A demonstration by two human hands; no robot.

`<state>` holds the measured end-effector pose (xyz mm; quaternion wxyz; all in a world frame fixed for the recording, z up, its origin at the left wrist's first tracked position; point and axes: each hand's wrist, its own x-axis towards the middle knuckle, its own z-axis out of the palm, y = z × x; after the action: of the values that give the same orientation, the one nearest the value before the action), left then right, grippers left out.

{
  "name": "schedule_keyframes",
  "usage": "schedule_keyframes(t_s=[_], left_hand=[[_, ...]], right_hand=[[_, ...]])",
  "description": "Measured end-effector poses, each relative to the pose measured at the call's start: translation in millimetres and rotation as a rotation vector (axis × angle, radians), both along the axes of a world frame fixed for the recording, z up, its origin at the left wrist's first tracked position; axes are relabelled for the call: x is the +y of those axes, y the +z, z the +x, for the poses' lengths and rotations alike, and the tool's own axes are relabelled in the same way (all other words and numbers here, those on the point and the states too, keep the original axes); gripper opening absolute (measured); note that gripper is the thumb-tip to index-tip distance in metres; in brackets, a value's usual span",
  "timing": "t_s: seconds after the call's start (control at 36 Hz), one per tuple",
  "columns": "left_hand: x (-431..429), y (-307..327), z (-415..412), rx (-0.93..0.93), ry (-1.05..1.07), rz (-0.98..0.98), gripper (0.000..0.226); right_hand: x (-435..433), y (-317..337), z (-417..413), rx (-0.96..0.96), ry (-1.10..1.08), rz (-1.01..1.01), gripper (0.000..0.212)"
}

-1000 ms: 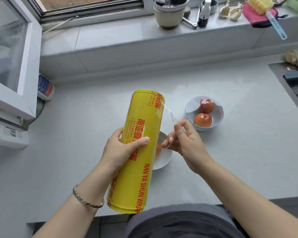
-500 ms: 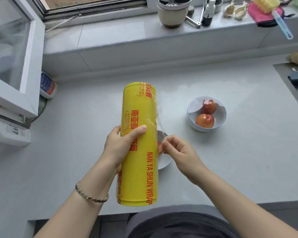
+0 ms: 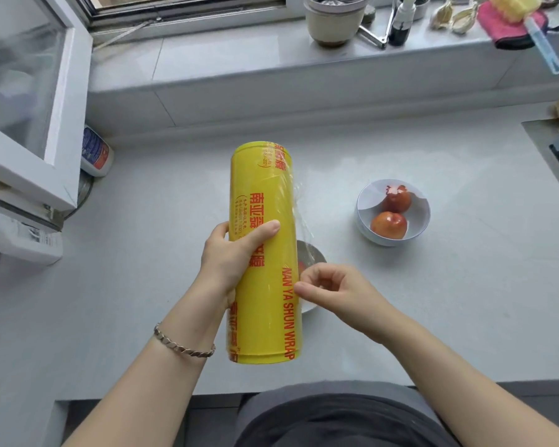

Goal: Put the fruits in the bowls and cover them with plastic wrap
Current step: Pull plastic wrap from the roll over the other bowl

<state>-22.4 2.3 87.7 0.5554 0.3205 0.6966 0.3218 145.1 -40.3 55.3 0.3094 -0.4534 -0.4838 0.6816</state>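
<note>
My left hand (image 3: 231, 258) grips a big yellow roll of plastic wrap (image 3: 265, 285), held almost upright above the counter. My right hand (image 3: 333, 288) pinches the loose clear film at the roll's right side, thumb and fingers closed on its edge. Behind the roll and my right hand sits a white bowl (image 3: 310, 253), mostly hidden, with a bit of red fruit showing. To the right stands a second white bowl (image 3: 363, 201) holding two red-orange fruits (image 3: 388, 224), uncovered.
A sink edge (image 3: 549, 146) lies at the right. An open window frame (image 3: 29, 150) juts in at the left, with a small bottle (image 3: 96, 151) below it. The sill at the back carries a pot (image 3: 333, 17), a spray bottle (image 3: 400, 21) and a pink cloth (image 3: 510, 24).
The roll has swung from tilted to nearly upright. My right hand let the pulled strand fall back and moved down to the roll's right side, pinching the film there.
</note>
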Motion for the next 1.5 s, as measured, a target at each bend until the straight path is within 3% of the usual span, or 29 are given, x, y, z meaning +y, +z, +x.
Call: schedule_keyframes(t_s=[0.17,0.42,0.53,0.72,0.83,0.94,1.03,1.17,1.28,1.36,1.44,1.5], left_hand=[[2.9,-2.5,-8.8,-0.088,0.035,-0.067,0.072],[1.0,-8.5,-6.2,-0.074,0.073,-0.061,0.069],[2.5,-10.1,-6.7,0.028,0.085,-0.003,0.068],[-3.2,-14.9,-2.3,0.398,0.005,0.172,0.084],[-11.7,-17.6,4.1,0.444,-0.056,0.165,0.091],[-17.8,-22.2,16.5,0.456,-0.09,0.128,0.108],[-22.1,-24.1,18.4,0.339,-0.093,0.09,0.115],[-28.3,-21.9,14.5,0.011,-0.142,0.066,0.082],[-31.5,-16.9,8.5,-0.154,-0.228,0.031,0.093],[-34.0,-16.1,6.6,-0.259,-0.274,0.001,0.087],[-34.2,-17.4,8.1,-0.272,-0.277,-0.016,0.092],[-33.8,-21.3,10.7,-0.259,-0.272,-0.027,0.107]], right_hand=[[-7.9,-4.7,-3.2,0.003,-0.034,0.053,0.013],[-15.6,-7.4,-15.3,0.227,-0.142,-0.107,0.012],[-17.8,-11.3,-15.5,0.045,-0.151,0.025,0.014],[-16.1,-8.8,-6.6,-0.073,-0.206,0.038,0.023],[-4.8,-9.4,-6.0,0.156,-0.161,-0.117,0.022],[-5.9,-9.0,-21.0,0.222,-0.22,-0.06,0.017],[-5.9,-11.3,-16.8,0.214,-0.261,-0.036,0.023],[-1.5,-19.4,2.2,0.13,-0.302,-0.028,0.014],[-1.1,-17.5,12.3,0.175,-0.339,-0.107,0.011],[-2.2,-17.4,16.9,0.237,-0.315,-0.131,0.02],[-3.8,-21.4,18.0,0.218,-0.356,-0.163,0.031],[-5.3,-23.6,17.3,0.208,-0.37,-0.177,0.021]])
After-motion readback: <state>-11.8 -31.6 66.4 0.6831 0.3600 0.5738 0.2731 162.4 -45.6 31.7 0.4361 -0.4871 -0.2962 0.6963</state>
